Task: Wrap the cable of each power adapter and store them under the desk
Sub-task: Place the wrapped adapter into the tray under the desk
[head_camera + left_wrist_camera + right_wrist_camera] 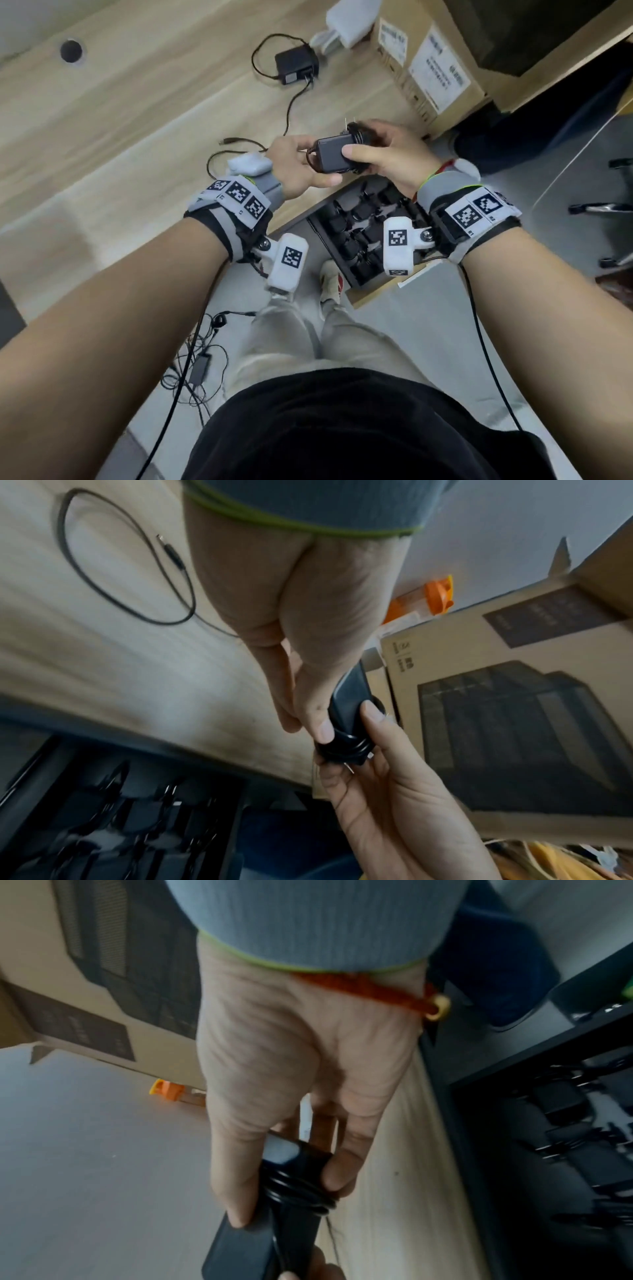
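Black plastic fills both grips: the right hand (387, 154) clamps the power adapter (337, 154) by its prong end, thumb on its face, while the left hand (298, 161) pinches the other end where cable (298, 1185) coils sit tight around the body. This one looks nearly wrapped. Below, under the bench (120, 120), an open drawer (329, 240) already holds many wrapped adapters. A second adapter (296, 65) lies farther back on the bench, its loose cable (291, 106) not yet wound.
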Demonstrator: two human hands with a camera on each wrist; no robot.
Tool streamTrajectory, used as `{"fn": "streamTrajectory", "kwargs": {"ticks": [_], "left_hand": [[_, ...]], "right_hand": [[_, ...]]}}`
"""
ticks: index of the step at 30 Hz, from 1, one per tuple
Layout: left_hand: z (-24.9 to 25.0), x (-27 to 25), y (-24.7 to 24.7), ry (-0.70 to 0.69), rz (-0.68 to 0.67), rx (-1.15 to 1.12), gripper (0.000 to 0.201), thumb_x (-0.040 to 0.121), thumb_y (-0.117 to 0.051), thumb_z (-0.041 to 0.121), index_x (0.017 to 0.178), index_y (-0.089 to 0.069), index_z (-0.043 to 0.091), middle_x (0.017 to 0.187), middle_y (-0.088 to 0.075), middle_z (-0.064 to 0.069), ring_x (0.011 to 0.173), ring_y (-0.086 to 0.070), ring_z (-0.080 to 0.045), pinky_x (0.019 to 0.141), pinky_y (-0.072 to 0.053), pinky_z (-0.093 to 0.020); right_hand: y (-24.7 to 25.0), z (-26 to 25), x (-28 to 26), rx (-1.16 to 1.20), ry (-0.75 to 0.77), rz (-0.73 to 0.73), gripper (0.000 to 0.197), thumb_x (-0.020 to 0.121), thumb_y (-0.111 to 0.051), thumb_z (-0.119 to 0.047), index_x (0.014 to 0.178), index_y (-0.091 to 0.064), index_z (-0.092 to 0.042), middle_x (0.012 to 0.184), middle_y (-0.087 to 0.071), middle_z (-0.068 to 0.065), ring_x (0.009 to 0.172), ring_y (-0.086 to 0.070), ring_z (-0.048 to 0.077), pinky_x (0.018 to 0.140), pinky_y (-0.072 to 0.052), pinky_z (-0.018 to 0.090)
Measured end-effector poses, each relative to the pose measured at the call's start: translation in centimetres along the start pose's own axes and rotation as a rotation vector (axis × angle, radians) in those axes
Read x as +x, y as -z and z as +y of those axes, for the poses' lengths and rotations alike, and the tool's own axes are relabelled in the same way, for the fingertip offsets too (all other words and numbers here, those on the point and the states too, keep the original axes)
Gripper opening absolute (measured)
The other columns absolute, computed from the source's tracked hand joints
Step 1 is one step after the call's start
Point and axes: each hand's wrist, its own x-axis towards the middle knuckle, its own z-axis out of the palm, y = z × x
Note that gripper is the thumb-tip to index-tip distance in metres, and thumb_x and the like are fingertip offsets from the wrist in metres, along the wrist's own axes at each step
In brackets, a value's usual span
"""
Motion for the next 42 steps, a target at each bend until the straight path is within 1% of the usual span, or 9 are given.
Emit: {"fn": "streamTrajectory", "kwargs": {"ticks": [5,9,13,16,20,25,29,38,42], "left_hand": [[-3.0,0.0,-3.7,0.077,-0.124,0.021,0.050,0.072,-0.085,0.006,0.118,-0.066,0.009,0.091,-0.074,0.005,0.078,-0.070,0.003,0.071,-0.050,-0.012],[-6.8,0.0,-6.6,0.184,-0.178,0.070,0.050,0.072,-0.086,0.011,0.117,-0.064,0.007,0.084,-0.075,0.006,0.075,-0.068,0.004,0.076,-0.052,-0.012],[-10.7,0.8,-8.9,0.388,-0.168,-0.073,0.064,0.077,-0.078,0.000,0.134,-0.050,-0.006,0.089,-0.069,-0.011,0.097,-0.066,-0.025,0.099,-0.051,-0.040],[-13.2,1.7,-9.8,0.375,-0.159,0.028,0.064,0.078,-0.081,0.009,0.135,-0.054,0.005,0.101,-0.069,-0.009,0.093,-0.065,-0.018,0.089,-0.052,-0.027],[-16.8,3.7,-10.3,0.377,-0.125,0.039,0.062,0.079,-0.081,0.014,0.136,-0.056,0.013,0.101,-0.069,-0.004,0.091,-0.067,-0.017,0.089,-0.055,-0.032],[-20.1,6.8,-10.3,0.450,-0.096,-0.037,0.055,0.086,-0.075,0.014,0.137,-0.053,0.009,0.125,-0.065,-0.013,0.089,-0.069,-0.013,0.072,-0.056,-0.021],[-22.6,8.7,-10.8,0.495,-0.100,0.034,0.051,0.090,-0.070,0.017,0.136,-0.051,0.007,0.132,-0.060,-0.015,0.117,-0.062,-0.030,0.071,-0.052,-0.024],[-26.4,11.2,-11.2,0.528,-0.059,0.011,0.038,0.091,-0.069,0.019,0.126,-0.057,0.010,0.099,-0.062,-0.002,0.071,-0.059,-0.007,0.063,-0.052,-0.020],[-27.0,11.2,-11.4,0.545,0.020,-0.048,0.020,0.084,-0.077,0.018,0.096,-0.061,0.020,0.077,-0.065,0.003,0.063,-0.061,-0.009,0.060,-0.053,-0.022]], "right_hand": [[2.7,4.9,-0.5,-0.138,-0.085,0.031,0.057,0.076,-0.081,-0.023,0.128,-0.057,-0.019,0.119,-0.065,0.008,0.101,-0.067,0.019,0.078,-0.061,0.037],[4.3,10.2,-1.0,-0.189,-0.180,0.092,0.067,0.073,-0.085,-0.020,0.130,-0.050,-0.017,0.101,-0.057,0.001,0.091,-0.063,0.014,0.074,-0.059,0.028],[4.8,15.7,-0.2,-0.359,-0.300,0.077,0.074,0.063,-0.088,-0.040,0.125,-0.057,-0.013,0.112,-0.065,0.001,0.106,-0.062,0.016,0.098,-0.051,0.034],[4.5,18.7,0.8,-0.429,-0.334,0.014,0.077,0.057,-0.085,-0.051,0.120,-0.064,-0.011,0.113,-0.069,0.001,0.106,-0.064,0.016,0.101,-0.050,0.037],[3.7,22.1,3.6,-0.445,-0.352,0.000,0.054,0.069,-0.084,-0.034,0.114,-0.065,-0.010,0.111,-0.069,0.003,0.103,-0.066,0.019,0.098,-0.052,0.039],[2.7,24.5,8.1,-0.486,-0.349,0.033,0.044,0.053,-0.080,-0.047,0.089,-0.069,-0.024,0.099,-0.074,-0.006,0.093,-0.071,0.015,0.091,-0.056,0.039],[1.4,25.3,11.8,-0.579,-0.296,0.085,0.074,0.054,-0.074,-0.060,0.117,-0.069,-0.022,0.117,-0.070,-0.004,0.107,-0.066,0.016,0.096,-0.053,0.032],[-1.7,27.3,17.0,-0.759,-0.263,0.054,0.073,0.076,-0.071,-0.057,0.135,-0.053,-0.017,0.131,-0.061,-0.001,0.117,-0.059,0.021,0.089,-0.046,0.027],[-1.9,29.0,17.0,-0.761,-0.251,0.035,0.069,0.080,-0.069,-0.053,0.139,-0.051,-0.021,0.136,-0.059,-0.002,0.123,-0.057,0.021,0.100,-0.046,0.032]]}}
